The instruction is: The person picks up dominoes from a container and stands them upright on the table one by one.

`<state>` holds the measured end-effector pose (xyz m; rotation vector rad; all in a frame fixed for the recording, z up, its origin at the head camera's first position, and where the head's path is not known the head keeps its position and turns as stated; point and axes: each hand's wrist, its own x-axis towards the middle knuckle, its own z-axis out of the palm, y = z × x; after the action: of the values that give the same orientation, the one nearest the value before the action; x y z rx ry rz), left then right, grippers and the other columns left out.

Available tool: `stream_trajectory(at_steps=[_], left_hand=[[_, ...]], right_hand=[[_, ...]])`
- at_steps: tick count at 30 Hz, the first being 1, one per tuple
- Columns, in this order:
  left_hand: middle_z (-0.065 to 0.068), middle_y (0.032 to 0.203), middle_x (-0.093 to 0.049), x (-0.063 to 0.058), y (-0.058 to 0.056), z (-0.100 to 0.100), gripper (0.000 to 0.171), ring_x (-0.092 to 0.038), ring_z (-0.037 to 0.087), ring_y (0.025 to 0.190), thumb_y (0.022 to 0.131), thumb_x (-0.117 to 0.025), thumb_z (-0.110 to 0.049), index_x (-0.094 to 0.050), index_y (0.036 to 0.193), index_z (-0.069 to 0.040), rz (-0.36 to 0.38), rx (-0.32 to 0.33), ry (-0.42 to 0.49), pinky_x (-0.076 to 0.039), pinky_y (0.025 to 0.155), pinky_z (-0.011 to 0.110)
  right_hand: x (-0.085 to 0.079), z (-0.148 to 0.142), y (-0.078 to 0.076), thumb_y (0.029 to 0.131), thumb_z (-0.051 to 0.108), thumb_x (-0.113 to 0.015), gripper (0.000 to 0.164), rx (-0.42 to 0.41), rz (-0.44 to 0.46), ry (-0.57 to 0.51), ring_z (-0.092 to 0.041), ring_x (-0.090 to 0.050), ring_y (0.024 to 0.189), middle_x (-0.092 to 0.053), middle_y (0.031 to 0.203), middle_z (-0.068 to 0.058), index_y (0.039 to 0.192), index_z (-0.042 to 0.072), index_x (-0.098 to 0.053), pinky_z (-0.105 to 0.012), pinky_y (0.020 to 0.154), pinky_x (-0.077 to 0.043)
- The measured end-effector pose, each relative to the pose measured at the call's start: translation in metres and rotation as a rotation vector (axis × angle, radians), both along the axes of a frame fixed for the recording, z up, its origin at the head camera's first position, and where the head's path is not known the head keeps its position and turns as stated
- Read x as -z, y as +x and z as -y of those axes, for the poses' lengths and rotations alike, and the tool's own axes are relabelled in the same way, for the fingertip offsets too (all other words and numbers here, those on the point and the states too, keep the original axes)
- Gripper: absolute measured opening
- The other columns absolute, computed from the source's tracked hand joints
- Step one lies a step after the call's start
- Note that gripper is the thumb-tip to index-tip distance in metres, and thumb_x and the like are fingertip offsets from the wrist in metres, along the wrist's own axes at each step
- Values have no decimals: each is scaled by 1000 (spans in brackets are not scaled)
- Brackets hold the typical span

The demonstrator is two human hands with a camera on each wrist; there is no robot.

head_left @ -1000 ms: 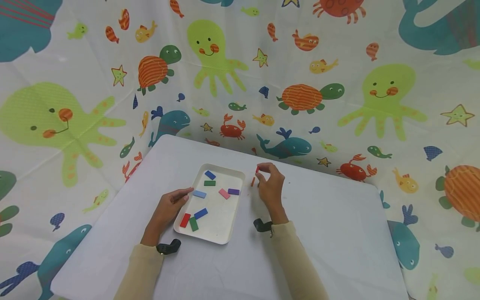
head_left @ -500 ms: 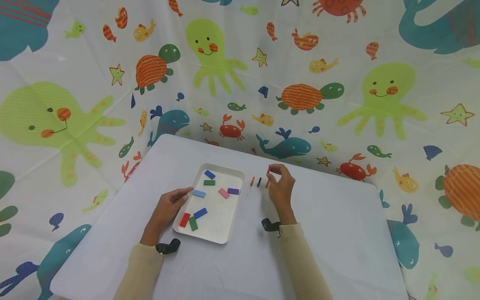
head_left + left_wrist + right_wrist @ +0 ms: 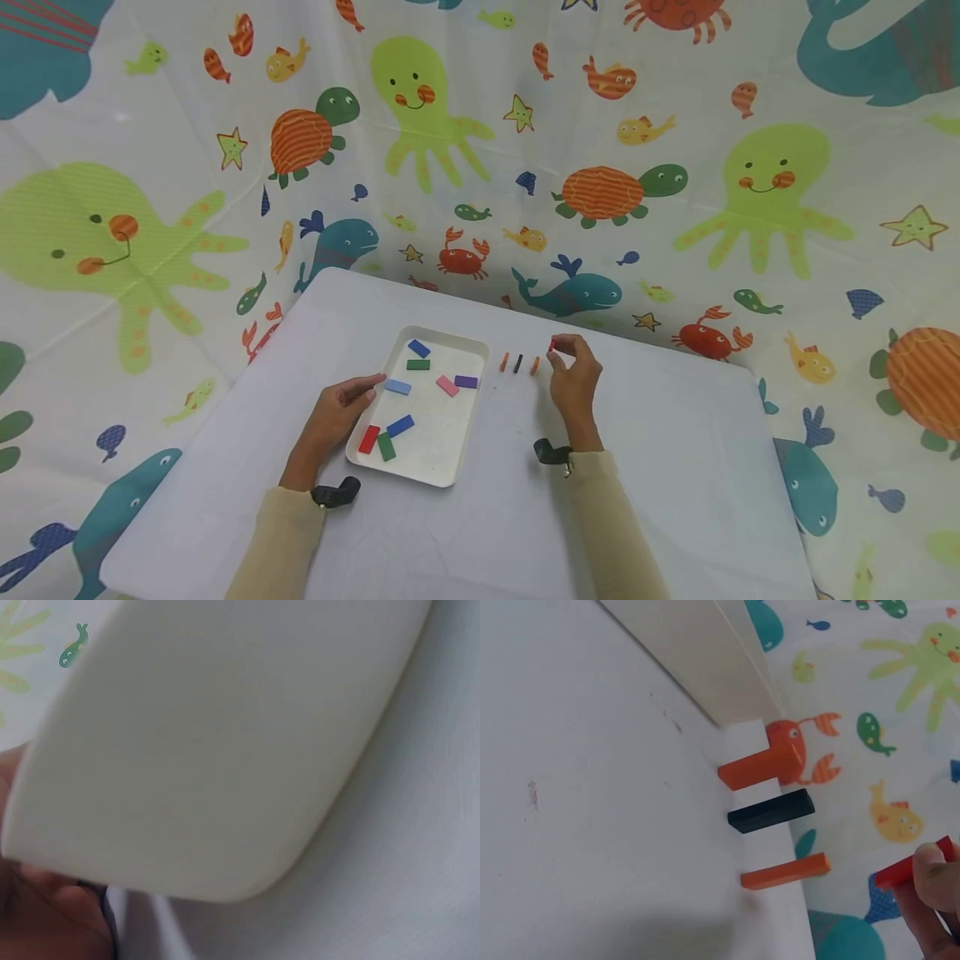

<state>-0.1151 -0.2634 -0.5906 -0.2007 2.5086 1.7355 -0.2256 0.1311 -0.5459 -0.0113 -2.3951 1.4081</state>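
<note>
My right hand pinches a small red block between thumb and fingertips, just right of a row of three upright blocks. That row is an orange block, a dark block and another orange block; all stand apart on the table. My left hand holds the left rim of a white tray; the tray wall fills most of the left wrist view and hides part of the fingers. Several coloured blocks lie flat in the tray, among them a purple block and a pink block.
A white cloth covers the table. Behind its far edge hangs a curtain printed with sea animals. Near the tray's lower left corner, a red block lies beside a green block.
My right hand has moved right with the red block, past the row of upright blocks, which now shows fully. The left hand and tray have kept their places.
</note>
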Motion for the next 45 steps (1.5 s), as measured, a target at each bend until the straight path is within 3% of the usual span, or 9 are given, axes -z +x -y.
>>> stream_trajectory(at_steps=[15, 30, 45], left_hand=[[7, 158, -59, 4, -2, 1, 41, -47, 31, 154, 110, -61, -25, -63, 149, -16, -14, 4, -13, -44, 115, 34], [8, 160, -57, 4, -1, 0, 41, -47, 32, 154, 109, -61, -26, -63, 150, -18, -17, -6, -12, -44, 118, 40], [9, 161, -56, 4, -1, 0, 42, -48, 34, 154, 109, -62, -26, -62, 150, -18, -5, -10, 11, -44, 117, 41]], right_hand=[[22, -8, 2, 99, 1, -72, 26, 26, 115, 9, -32, -68, 121, -75, 123, -11, 123, 10, -67, -56, 120, -46], [33, -11, 2, 102, 5, -67, 25, 35, 249, -12, -31, -66, 123, -72, 125, -10, 126, 12, -66, -53, 116, -51], [42, -15, 1, 100, 1, -69, 26, 7, 195, 15, -31, -68, 120, -72, 124, -11, 125, 10, -66, -51, 116, -52]])
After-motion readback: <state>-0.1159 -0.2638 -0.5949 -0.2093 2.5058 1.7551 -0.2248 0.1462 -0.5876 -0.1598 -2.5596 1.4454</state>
